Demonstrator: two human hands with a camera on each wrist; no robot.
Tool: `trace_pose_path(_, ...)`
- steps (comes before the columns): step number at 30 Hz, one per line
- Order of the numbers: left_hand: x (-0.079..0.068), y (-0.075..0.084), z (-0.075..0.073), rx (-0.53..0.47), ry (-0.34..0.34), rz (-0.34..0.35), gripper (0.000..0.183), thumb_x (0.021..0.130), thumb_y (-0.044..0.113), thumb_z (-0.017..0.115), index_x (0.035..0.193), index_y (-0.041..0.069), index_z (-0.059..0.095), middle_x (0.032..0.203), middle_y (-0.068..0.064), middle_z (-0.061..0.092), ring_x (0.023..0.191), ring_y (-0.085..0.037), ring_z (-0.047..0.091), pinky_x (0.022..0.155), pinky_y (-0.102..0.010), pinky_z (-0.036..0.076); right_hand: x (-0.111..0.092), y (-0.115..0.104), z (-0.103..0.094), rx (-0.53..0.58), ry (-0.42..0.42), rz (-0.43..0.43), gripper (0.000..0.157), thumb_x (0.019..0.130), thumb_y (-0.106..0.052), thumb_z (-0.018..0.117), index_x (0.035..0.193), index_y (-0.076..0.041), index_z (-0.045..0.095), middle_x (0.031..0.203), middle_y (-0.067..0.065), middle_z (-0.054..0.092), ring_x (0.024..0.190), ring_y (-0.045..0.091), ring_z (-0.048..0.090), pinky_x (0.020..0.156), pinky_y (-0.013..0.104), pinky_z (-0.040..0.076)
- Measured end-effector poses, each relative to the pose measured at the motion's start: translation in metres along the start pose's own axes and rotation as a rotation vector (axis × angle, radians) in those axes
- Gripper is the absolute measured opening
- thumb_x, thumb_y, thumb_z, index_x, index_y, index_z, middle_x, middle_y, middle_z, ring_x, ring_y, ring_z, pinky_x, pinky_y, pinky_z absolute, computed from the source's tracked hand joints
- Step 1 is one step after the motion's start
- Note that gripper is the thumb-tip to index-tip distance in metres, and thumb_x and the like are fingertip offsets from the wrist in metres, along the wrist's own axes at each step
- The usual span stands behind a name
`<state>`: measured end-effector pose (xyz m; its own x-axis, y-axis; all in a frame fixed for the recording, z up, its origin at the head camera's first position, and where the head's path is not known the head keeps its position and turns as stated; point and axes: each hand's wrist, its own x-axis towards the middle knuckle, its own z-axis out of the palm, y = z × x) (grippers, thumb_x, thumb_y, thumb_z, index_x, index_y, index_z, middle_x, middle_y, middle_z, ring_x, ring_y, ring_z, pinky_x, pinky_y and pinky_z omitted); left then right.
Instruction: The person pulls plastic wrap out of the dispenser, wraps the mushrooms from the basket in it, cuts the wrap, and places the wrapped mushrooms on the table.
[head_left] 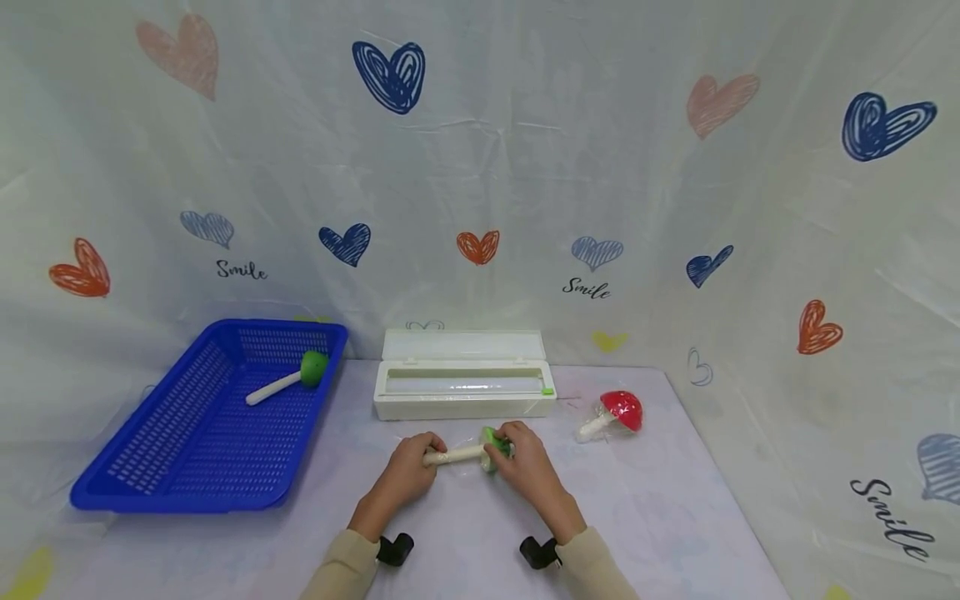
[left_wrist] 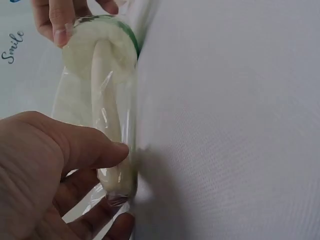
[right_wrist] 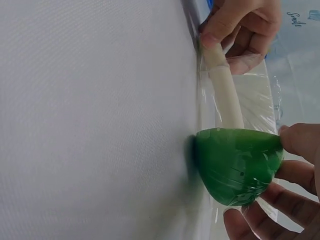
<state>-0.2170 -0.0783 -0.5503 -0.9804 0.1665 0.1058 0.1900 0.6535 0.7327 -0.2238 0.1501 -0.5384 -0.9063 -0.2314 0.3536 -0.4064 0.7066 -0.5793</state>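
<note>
Green mushroom [head_left: 461, 455] in clear film [left_wrist: 105, 114]

We're looking at it held sideways over the table [head_left: 480, 550], right in front of the white box [head_left: 465, 408], whose lid is up. Left hand [head_left: 411, 463] has the end of the stem [right_wrist: 227, 95] pinched, thumb on one side, fingers on the other. Right hand [head_left: 531, 465] grips the cap [right_wrist: 237, 165], thumb by its rim, and we can't really tell if that cap rests on the table. Off to the right we've got a red mushroom [head_left: 622, 410], wrapped too, and on the left a blue basket [head_left: 180, 503] with another green-capped mushroom [head_left: 274, 388] lying inside, toward the far right corner.
</note>
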Motion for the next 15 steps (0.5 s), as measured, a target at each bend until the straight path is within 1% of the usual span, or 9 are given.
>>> trace_pose_path(2, 0.0, -0.003, 0.003, 0.023, 0.013, 0.01, 0.031, 0.077, -0.01, 0.077, 0.097, 0.011, 0.069, 0.092, -0.002, 0.07, 0.081, -0.016, 0.054, 0.073, -0.037, 0.046, 0.0, 0.001, 0.0, 0.003, -0.008, 0.016, 0.017, 0.093, -0.019, 0.078, 0.099, -0.005, 0.07, 0.104, 0.008, 0.069, 0.095, 0.019, 0.066, 0.082, 0.037, 0.057)
trace_pose_path(5, 0.0, -0.005, 0.01, 0.066, 0.047, 0.019, 0.032, 0.076, -0.005, 0.084, 0.1, 0.012, 0.069, 0.098, -0.004, 0.071, 0.087, -0.019, 0.059, 0.076, -0.04, 0.049, -0.001, 0.003, -0.001, 0.003, -0.034, 0.035, 0.03, 0.091, -0.031, 0.08, 0.106, -0.006, 0.07, 0.108, 0.006, 0.069, 0.096, 0.017, 0.064, 0.082, 0.035, 0.055)
trace_pose_path(8, -0.001, -0.001, 0.015, 0.111, 0.085, 0.009, 0.03, 0.079, -0.004, 0.083, 0.101, 0.012, 0.069, 0.107, -0.007, 0.07, 0.096, -0.025, 0.063, 0.082, -0.045, 0.053, -0.002, 0.005, -0.004, 0.015, -0.078, 0.057, 0.047, 0.086, -0.044, 0.082, 0.114, -0.008, 0.068, 0.115, 0.005, 0.068, 0.099, 0.017, 0.06, 0.082, 0.034, 0.054)
trace_pose_path(9, -0.002, 0.001, 0.015, 0.125, 0.1, 0.006, 0.029, 0.08, -0.005, 0.083, 0.101, 0.011, 0.07, 0.11, -0.009, 0.068, 0.1, -0.027, 0.064, 0.084, -0.046, 0.054, -0.002, 0.005, -0.004, 0.014, -0.091, 0.063, 0.052, 0.084, -0.047, 0.083, 0.116, -0.009, 0.068, 0.118, 0.005, 0.068, 0.102, 0.019, 0.06, 0.084, 0.035, 0.054)
trace_pose_path(12, -0.003, 0.006, 0.015, 0.168, 0.144, 0.005, 0.027, 0.081, -0.006, 0.081, 0.1, 0.01, 0.071, 0.109, -0.011, 0.065, 0.1, -0.029, 0.065, 0.085, -0.046, 0.055, -0.003, 0.004, -0.005, 0.013, -0.121, 0.074, 0.06, 0.081, -0.049, 0.083, 0.123, -0.01, 0.066, 0.129, 0.008, 0.062, 0.113, 0.025, 0.054, 0.088, 0.04, 0.053)
trace_pose_path(15, -0.005, 0.006, 0.016, 0.234, 0.198, 0.036, 0.027, 0.078, -0.006, 0.083, 0.097, 0.011, 0.073, 0.101, -0.008, 0.068, 0.092, -0.027, 0.064, 0.078, -0.044, 0.054, -0.004, 0.002, -0.004, 0.012, -0.134, 0.088, 0.064, 0.076, -0.044, 0.085, 0.127, -0.01, 0.065, 0.136, 0.013, 0.051, 0.114, 0.027, 0.047, 0.089, 0.042, 0.048)
